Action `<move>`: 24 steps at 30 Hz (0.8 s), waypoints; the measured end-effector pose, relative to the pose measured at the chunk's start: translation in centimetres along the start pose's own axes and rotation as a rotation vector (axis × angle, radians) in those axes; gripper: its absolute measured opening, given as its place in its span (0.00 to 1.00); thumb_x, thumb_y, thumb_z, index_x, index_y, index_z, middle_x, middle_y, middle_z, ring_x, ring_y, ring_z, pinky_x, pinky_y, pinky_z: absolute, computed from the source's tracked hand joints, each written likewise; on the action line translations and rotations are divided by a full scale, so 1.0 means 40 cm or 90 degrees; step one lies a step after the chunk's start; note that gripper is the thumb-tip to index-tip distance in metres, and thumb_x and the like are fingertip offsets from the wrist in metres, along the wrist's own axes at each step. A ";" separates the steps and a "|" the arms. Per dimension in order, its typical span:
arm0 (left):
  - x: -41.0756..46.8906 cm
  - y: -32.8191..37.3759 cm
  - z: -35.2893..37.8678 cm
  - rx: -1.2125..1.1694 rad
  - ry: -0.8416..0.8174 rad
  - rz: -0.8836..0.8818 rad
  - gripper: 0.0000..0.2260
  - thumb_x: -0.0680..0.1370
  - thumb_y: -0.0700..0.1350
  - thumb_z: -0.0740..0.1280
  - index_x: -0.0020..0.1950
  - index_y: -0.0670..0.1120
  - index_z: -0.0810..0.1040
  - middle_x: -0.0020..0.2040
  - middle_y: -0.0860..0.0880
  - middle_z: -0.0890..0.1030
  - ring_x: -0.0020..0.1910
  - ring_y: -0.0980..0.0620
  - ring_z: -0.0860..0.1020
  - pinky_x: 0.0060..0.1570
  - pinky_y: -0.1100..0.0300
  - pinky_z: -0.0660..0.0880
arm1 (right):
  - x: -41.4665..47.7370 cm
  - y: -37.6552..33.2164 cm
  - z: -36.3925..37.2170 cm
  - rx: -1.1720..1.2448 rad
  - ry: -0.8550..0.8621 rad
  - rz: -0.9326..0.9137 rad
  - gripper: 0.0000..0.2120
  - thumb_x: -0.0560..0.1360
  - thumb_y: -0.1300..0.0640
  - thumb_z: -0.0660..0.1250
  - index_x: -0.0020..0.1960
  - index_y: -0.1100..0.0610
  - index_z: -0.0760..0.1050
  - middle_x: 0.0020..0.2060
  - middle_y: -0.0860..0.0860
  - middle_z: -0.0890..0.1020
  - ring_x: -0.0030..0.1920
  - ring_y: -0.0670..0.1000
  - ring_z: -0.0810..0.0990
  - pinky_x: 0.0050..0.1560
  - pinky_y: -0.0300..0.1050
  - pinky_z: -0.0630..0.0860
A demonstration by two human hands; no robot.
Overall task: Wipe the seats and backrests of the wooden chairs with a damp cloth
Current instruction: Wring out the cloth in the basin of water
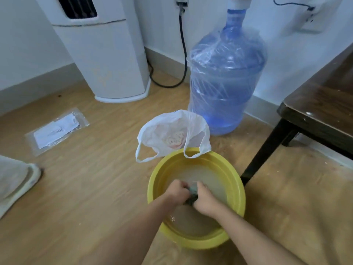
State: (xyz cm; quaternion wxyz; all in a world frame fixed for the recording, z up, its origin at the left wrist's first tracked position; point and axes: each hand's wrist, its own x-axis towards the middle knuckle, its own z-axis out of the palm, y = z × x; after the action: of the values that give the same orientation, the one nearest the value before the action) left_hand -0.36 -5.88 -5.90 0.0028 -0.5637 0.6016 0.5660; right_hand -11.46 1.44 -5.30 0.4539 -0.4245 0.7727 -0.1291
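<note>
Your left hand (176, 192) and right hand (205, 200) both grip a dark cloth (192, 194) over the yellow basin (236, 180) of cloudy water on the floor (86, 178). White plastic bag (172, 134) touches the basin's far rim.

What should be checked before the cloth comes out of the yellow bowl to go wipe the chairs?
1. Cloth held by both hands: ok, left hand and right hand grip it together.
2. Cloth over the yellow bowl, so drips fall inside: ok.
3. Water in the bowl: ok, cloudy water shows.
4. Cloth wrung enough: cannot tell.
5. Plastic bag clear of the bowl: not ok, one handle hangs over the rim.
6. Wooden furniture close by: ok, on the right; whether it is a chair, cannot tell.
</note>
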 end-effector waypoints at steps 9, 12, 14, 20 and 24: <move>-0.051 0.018 -0.009 -0.126 -0.084 0.069 0.14 0.73 0.39 0.76 0.58 0.44 0.88 0.50 0.44 0.89 0.43 0.52 0.85 0.42 0.60 0.81 | -0.024 -0.061 -0.059 0.699 0.035 0.212 0.19 0.73 0.48 0.76 0.51 0.64 0.81 0.38 0.61 0.83 0.37 0.60 0.83 0.43 0.58 0.80; -0.075 0.037 -0.037 -0.051 -0.042 0.071 0.11 0.74 0.44 0.72 0.56 0.49 0.88 0.48 0.46 0.89 0.37 0.56 0.81 0.30 0.67 0.73 | -0.021 -0.040 -0.062 0.650 0.093 0.258 0.24 0.69 0.48 0.80 0.51 0.67 0.81 0.35 0.62 0.82 0.32 0.58 0.80 0.35 0.50 0.77; -0.083 0.042 -0.046 -0.046 0.002 0.065 0.11 0.75 0.43 0.69 0.54 0.46 0.88 0.50 0.45 0.89 0.35 0.54 0.80 0.28 0.68 0.72 | -0.026 -0.033 -0.068 0.643 0.115 0.286 0.20 0.68 0.49 0.80 0.44 0.64 0.78 0.29 0.59 0.77 0.26 0.54 0.74 0.26 0.43 0.72; -0.088 0.044 -0.063 -0.016 0.017 0.039 0.13 0.78 0.41 0.63 0.55 0.44 0.86 0.47 0.46 0.86 0.35 0.52 0.79 0.24 0.69 0.70 | -0.027 -0.029 -0.084 0.601 0.168 0.300 0.16 0.75 0.52 0.75 0.48 0.63 0.74 0.26 0.55 0.70 0.17 0.49 0.60 0.18 0.36 0.58; -0.091 0.040 -0.065 -0.004 -0.003 -0.002 0.14 0.78 0.42 0.62 0.59 0.42 0.84 0.50 0.46 0.85 0.36 0.51 0.80 0.26 0.65 0.71 | -0.018 -0.031 -0.086 0.554 0.153 0.277 0.13 0.77 0.52 0.71 0.45 0.61 0.73 0.25 0.53 0.67 0.17 0.49 0.59 0.19 0.37 0.58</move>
State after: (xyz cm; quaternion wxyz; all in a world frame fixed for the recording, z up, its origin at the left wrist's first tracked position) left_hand 1.52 -5.64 -1.56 0.0033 -0.5633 0.5987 0.5693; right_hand -13.43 0.61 -2.26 0.5132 -0.0069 0.7648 -0.3893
